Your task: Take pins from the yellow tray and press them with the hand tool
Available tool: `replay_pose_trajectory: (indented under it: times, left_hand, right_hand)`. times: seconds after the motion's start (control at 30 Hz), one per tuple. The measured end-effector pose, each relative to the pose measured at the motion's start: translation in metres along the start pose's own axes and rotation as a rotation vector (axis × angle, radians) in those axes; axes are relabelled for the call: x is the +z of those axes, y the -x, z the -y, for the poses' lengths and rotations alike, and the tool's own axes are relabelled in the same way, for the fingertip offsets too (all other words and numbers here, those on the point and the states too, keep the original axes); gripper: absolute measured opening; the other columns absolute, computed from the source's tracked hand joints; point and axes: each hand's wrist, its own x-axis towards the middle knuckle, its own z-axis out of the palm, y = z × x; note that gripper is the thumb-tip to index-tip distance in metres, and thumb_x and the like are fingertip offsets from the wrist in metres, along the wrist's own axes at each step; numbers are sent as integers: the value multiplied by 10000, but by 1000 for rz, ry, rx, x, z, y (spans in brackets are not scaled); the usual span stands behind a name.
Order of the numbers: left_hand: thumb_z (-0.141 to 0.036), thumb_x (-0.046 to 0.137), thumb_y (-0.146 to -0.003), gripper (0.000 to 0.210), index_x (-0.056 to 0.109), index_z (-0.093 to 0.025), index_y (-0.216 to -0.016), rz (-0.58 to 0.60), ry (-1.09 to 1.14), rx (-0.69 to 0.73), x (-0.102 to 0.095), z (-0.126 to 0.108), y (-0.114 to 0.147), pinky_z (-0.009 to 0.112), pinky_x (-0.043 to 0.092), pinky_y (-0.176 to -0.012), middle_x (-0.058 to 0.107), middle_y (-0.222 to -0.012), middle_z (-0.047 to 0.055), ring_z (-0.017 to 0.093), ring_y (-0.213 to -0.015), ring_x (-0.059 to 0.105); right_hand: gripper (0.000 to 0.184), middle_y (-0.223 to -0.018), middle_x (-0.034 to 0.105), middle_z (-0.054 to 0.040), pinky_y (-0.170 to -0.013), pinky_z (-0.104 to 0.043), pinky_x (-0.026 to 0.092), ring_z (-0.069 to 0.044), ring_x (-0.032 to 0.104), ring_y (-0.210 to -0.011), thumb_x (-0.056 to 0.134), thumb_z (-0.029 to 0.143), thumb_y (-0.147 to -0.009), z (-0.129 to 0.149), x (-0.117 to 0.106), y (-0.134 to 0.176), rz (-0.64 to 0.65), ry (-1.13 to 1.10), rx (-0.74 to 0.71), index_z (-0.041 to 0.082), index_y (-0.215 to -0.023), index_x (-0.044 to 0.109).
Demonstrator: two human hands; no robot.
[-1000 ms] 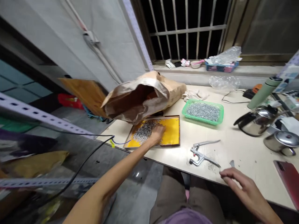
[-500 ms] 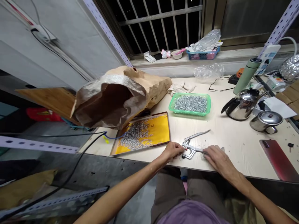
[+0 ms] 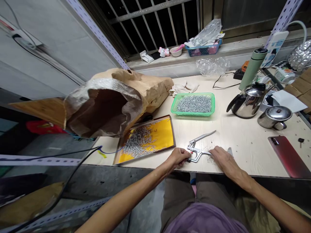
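Silver hand pliers (image 3: 197,153), the snap-fastener kind by their look, lie on the table with handles spread and a spring between them. My left hand (image 3: 179,157) is closed in a pinch at the jaw end, beside a small red part; what sits between its fingertips is too small to make out. Over the lower handle lies my right hand (image 3: 224,161), fingers curled on it. A grey pointed tip (image 3: 230,151) shows just past that hand. Left of the pliers, a shallow cardboard tray (image 3: 167,136) with a yellow bottom holds a heap of small metal pins (image 3: 138,142).
Behind the pliers stands a green basket (image 3: 173,108) full of similar pins. A big paper sack (image 3: 150,87) lies open at the left. To the right are a steel kettle (image 3: 247,102), a lidded steel cup (image 3: 274,118), a green flask (image 3: 252,69) and a red phone (image 3: 289,157).
The head view has shifted slightly, moving the tabletop things up and left in the picture. Both hands stay at the pliers, the left fingers a little closer over the jaw end.
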Motion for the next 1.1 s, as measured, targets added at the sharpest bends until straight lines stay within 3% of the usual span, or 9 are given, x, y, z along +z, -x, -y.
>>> replay_pose_trajectory:
  times: [0.3, 0.37, 0.43, 0.5, 0.57, 0.67, 0.77, 0.93, 1.1]
  left_hand:
    - [-170, 577, -770, 230, 475, -159, -564, 43, -42, -66, 1, -7, 5, 173, 254, -350, 389, -348, -93, 48, -301, 361]
    - [-168, 587, -761, 215, 485, -157, -572, 47, -51, -71, 0, -7, 4, 175, 264, -351, 393, -356, -95, 49, -302, 367]
    - [-172, 597, -755, 200, 495, -152, -583, 51, -55, -60, 0, -6, 3, 173, 268, -352, 403, -369, -96, 44, -304, 363]
    - [-183, 608, -749, 188, 504, -149, -597, 49, -52, -50, 0, -5, 2, 170, 271, -355, 404, -377, -98, 41, -311, 365]
    - [-208, 627, -740, 202, 500, -151, -593, 38, -50, -43, 0, -4, 2, 170, 266, -356, 394, -375, -100, 42, -316, 364]
    - [-259, 639, -740, 260, 479, -157, -562, 39, -73, -29, 1, -2, 2, 175, 267, -356, 393, -365, -92, 46, -312, 356]
    - [-284, 645, -741, 298, 467, -158, -538, 37, -100, -15, 1, -1, 1, 178, 279, -363, 398, -359, -85, 46, -307, 353]
    - [-247, 622, -767, 276, 476, -154, -552, 17, -107, -24, 2, -2, 1, 177, 259, -366, 408, -363, -82, 48, -313, 361]
    - [-247, 597, -799, 293, 463, -157, -554, 9, -107, -24, 4, -2, 2, 179, 247, -359, 396, -353, -86, 41, -299, 334]
  right_hand:
    - [198, -845, 555, -45, -618, -264, 345, -168, 505, -780, 418, 40, -894, 5, 0, 3, 31, 75, 18, 172, -878, 566]
    - [144, -919, 575, -62, -657, -279, 385, -181, 519, -824, 457, 96, -895, 3, -4, 1, 64, 76, 15, 180, -899, 574]
    - [140, -1129, 556, -105, -745, -329, 430, -224, 522, -961, 553, 232, -876, -3, -11, -5, 78, 66, 0, 194, -1007, 581]
    - [478, -1380, 402, -153, -886, -418, 423, -305, 429, -1188, 661, 396, -796, -12, -19, -16, 95, 66, -13, 200, -1209, 522]
    - [833, -1505, 219, -179, -1017, -500, 330, -367, 230, -1352, 718, 521, -699, -19, -26, -30, 155, 72, -23, 180, -1380, 381]
    - [1096, -1529, 167, -195, -1095, -547, 197, -389, 86, -1401, 740, 612, -608, -24, -34, -52, 329, 59, -39, 135, -1463, 248]
    - [1127, -1498, 252, -208, -1105, -543, 184, -392, 157, -1385, 768, 586, -579, -20, -37, -63, 425, 70, -26, 109, -1460, 253]
    - [1055, -1369, 427, -199, -1053, -448, 311, -345, 384, -1252, 804, 543, -551, -11, -43, -64, 348, 99, -44, 95, -1395, 356]
    - [922, -1264, 507, -172, -949, -413, 394, -326, 452, -1156, 816, 504, -566, -6, -50, -62, 354, 136, -4, 116, -1317, 447]
